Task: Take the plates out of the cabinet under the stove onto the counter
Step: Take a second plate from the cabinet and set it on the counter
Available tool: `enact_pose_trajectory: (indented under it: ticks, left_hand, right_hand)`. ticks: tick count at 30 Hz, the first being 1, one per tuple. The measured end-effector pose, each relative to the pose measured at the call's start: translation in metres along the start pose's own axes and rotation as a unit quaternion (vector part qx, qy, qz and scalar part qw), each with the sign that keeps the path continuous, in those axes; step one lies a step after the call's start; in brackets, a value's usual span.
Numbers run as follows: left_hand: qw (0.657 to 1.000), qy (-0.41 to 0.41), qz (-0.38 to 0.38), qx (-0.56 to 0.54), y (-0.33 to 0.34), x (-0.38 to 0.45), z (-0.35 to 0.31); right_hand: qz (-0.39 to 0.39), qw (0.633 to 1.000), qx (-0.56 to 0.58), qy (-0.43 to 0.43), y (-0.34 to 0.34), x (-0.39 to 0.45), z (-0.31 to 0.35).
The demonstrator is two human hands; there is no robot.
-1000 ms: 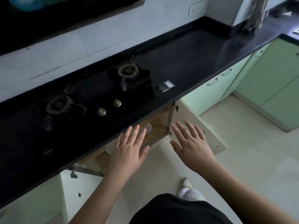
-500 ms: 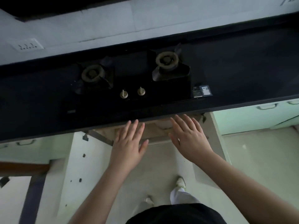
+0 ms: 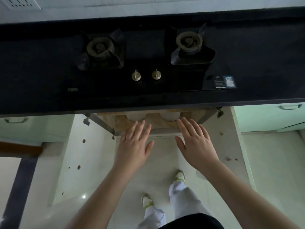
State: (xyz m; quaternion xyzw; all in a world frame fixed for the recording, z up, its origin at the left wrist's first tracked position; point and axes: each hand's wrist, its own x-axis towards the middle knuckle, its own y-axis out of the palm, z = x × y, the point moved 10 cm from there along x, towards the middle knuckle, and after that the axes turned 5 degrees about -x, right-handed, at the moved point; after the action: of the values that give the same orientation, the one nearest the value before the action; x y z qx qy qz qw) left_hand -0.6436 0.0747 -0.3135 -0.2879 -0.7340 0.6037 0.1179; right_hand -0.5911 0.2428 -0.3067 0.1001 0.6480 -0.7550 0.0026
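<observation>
Your view has swung squarely over the stove (image 3: 148,58), your spread, empty fingers (image 3: 142,128) of left hand (image 3: 133,146) and right hand (image 3: 196,146) hovering before two white plates (image 3: 170,115) in the open cabinet (image 3: 158,124) beneath the black tabletop (image 3: 264,55).

- The left hand (image 3: 134,147) is flat, palm down, fingers spread, empty.
- The right hand (image 3: 196,144) mirrors it, just beside, both forearms extended.

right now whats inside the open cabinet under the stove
Two white rounded dishes, one on the left and one on the right, sit on a wooden shelf. The counter edge covers their backs and everything deeper in.
</observation>
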Motion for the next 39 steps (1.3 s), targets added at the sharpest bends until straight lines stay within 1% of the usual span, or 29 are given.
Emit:
enact_pose_trajectory:
  ticks: [5, 7, 10, 14, 18, 21, 27, 30, 34, 39]
  left_hand:
    - [1.000, -0.006, 0.000, 0.004, 0.024, 0.008, 0.015]
    - [1.000, -0.004, 0.010, 0.017, 0.040, 0.017, 0.021]
    - [0.999, 0.002, 0.028, 0.032, 0.067, 0.039, 0.027]
    - [1.000, -0.023, -0.002, 0.018, 0.090, 0.062, 0.041]
    - [0.999, -0.039, -0.015, 0.007, 0.133, 0.087, 0.058]
    - [0.999, -0.044, -0.009, 0.009, 0.170, 0.104, 0.072]
    - [0.998, -0.036, -0.042, -0.002, 0.225, 0.147, 0.091]
    - [0.997, -0.028, -0.068, 0.007, 0.246, 0.171, 0.106]
    - [0.992, -0.032, -0.120, 0.028, 0.259, 0.195, 0.132]
    - [0.986, -0.005, -0.157, 0.054, 0.279, 0.214, 0.138]
  right_hand:
    - [0.022, 0.999, 0.026, -0.002, 0.030, 0.006, 0.013]
    - [0.033, 0.999, 0.029, -0.012, 0.047, 0.017, 0.014]
    - [0.026, 0.999, 0.031, -0.015, 0.067, 0.042, 0.006]
    - [0.026, 0.999, 0.013, -0.041, 0.097, 0.071, 0.006]
    - [0.025, 0.999, 0.004, -0.039, 0.143, 0.100, 0.000]
    - [0.015, 0.999, 0.007, -0.028, 0.174, 0.119, -0.009]
    - [0.000, 0.999, -0.005, -0.032, 0.234, 0.153, -0.018]
    - [-0.025, 0.999, -0.017, -0.029, 0.259, 0.173, -0.022]
    - [-0.104, 0.994, -0.015, -0.034, 0.278, 0.194, -0.026]
    - [-0.141, 0.989, -0.029, -0.043, 0.302, 0.217, -0.033]
